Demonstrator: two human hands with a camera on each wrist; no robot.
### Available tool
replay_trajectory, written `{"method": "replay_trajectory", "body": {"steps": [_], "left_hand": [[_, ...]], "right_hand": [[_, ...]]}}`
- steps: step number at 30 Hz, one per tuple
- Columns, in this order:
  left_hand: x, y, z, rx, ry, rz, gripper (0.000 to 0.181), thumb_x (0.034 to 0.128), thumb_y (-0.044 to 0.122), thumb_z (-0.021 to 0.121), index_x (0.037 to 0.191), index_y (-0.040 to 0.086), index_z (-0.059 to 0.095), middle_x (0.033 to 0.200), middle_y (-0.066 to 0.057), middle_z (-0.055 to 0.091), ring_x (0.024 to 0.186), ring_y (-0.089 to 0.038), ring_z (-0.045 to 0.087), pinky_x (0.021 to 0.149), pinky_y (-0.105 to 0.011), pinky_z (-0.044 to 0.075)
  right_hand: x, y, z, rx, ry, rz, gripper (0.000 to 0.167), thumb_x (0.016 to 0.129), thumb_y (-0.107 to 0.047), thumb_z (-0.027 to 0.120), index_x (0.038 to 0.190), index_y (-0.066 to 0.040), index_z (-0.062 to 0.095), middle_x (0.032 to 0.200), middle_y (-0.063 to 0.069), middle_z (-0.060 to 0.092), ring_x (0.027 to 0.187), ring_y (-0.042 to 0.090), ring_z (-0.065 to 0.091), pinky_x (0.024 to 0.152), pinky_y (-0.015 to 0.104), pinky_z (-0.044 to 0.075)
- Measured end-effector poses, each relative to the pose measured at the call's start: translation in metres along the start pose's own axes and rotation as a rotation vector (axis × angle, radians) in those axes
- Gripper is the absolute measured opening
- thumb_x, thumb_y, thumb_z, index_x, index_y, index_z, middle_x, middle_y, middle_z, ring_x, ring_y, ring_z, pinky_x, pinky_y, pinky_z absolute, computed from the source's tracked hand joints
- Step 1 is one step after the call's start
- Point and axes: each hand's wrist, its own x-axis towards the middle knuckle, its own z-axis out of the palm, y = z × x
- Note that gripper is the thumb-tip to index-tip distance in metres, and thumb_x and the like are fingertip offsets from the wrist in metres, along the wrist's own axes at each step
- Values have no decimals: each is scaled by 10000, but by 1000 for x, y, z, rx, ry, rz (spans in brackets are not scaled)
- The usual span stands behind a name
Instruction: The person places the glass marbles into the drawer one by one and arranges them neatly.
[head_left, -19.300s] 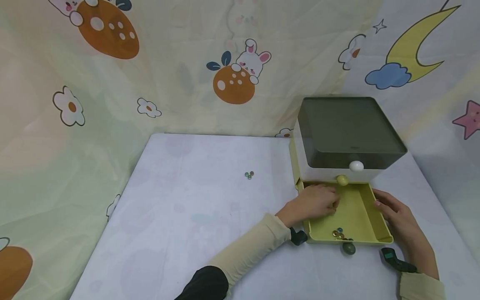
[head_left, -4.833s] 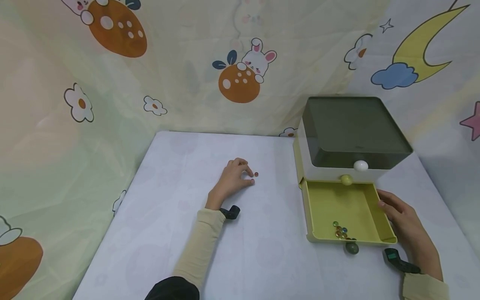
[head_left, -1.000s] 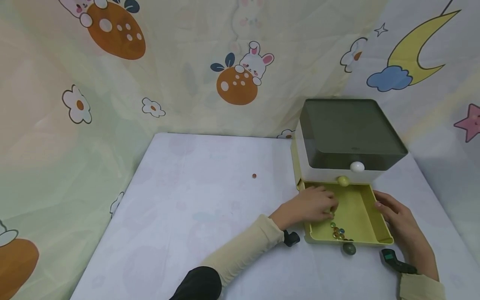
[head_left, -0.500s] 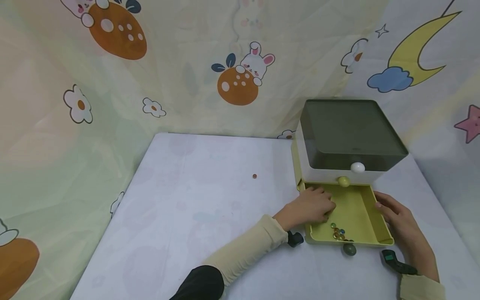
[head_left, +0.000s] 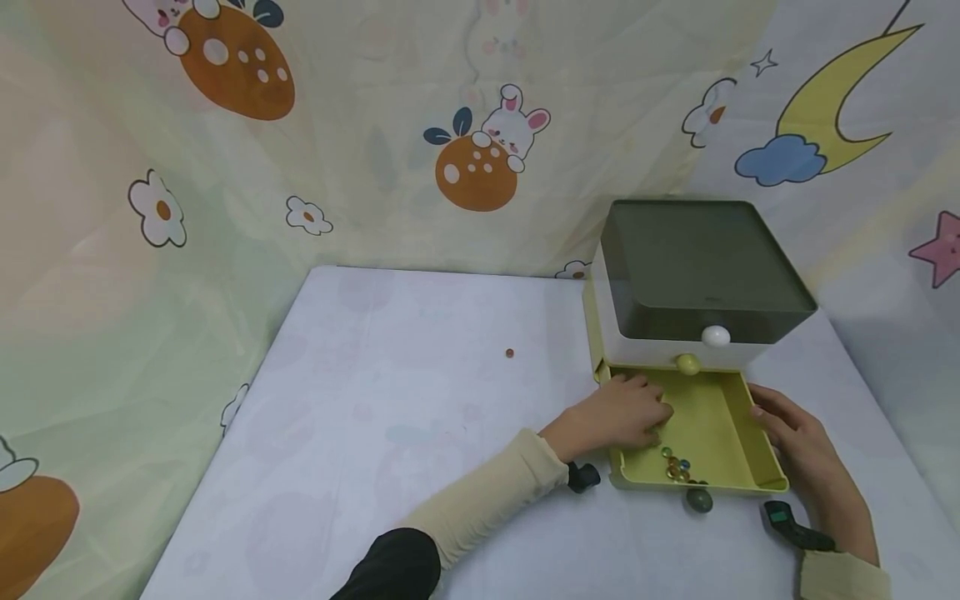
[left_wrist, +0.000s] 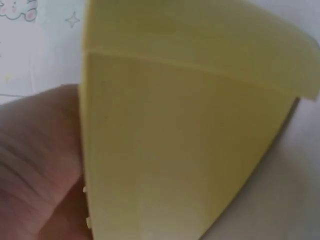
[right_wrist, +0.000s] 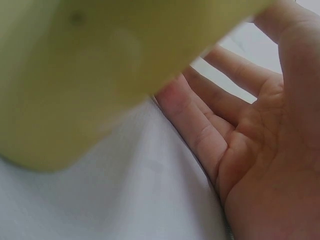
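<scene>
My left hand reaches over the left wall of a pulled-out yellow-green drawer, fingers bent down inside it. Its fingertips are hidden, so whether they hold a marble does not show. In the left wrist view the drawer's outer side hides most of that hand. Several small glass marbles lie by the drawer's front wall. One brownish marble sits apart on the table. My right hand rests against the drawer's right side; the right wrist view shows its fingers fairly straight beside the wall.
Above the drawer stands the rest of the box, a white tier under a dark green top. Round knobs stick out in front, white, yellow and dark green. A printed cloth hangs behind the white table.
Three marbles lay on the table at first; one is there now, and a green one has joined those in the drawer. My left hand went from the table to the drawer; the right stayed.
</scene>
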Motion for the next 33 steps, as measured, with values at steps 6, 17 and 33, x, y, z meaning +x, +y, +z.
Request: {"method": "replay_trajectory", "body": {"steps": [6,17,33], "left_hand": [[-7,-11,3,-13,63,32,233,1061,477,536,1252,396,641,1261,181,595,1144,-65,538,890,-257,442],[-35,-30,-6,-26,276,71,213,1047,429,593,1209,340,698,1329,126,642,1291,-111,560,1060,-271,463],[-70,-58,-6,-137,451,51,107,1020,297,659,1103,282,725,1182,116,693,1108,-99,631,859,-270,514]], "right_hand": [[0,0,-1,-9,-2,17,666,1083,-515,480,1669,-322,231,1738,41,226,1130,-107,405,788,78,501],[0,0,0,26,-5,25,677,1079,-527,484,1670,-322,226,1762,45,164,1137,-82,405,812,75,499],[0,-1,0,33,-1,31,655,1074,-539,486,1657,-334,269,1650,-16,320,1121,-105,418,798,65,481]]}}
